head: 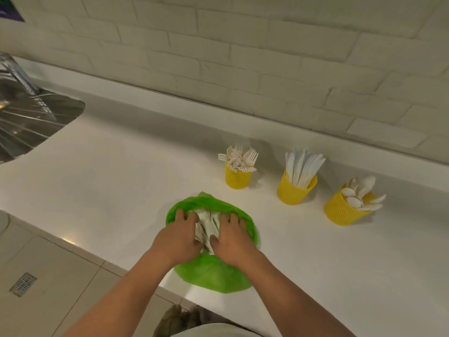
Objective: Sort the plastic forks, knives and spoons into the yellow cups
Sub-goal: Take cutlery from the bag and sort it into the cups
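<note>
Hands: your left hand and right hand each gripped the rim of one green bag on the counter | Bag: white plastic cutlery lay inside, between your hands | Beyond, right: three yellow cups held forks, knives, spoons.

Three round yellow plastic cups, perforated in a fine dot grid; white plastic cutlery inside. Thin bright-green plastic bag on plain white countertop; off-white brick-pattern wall.
</note>
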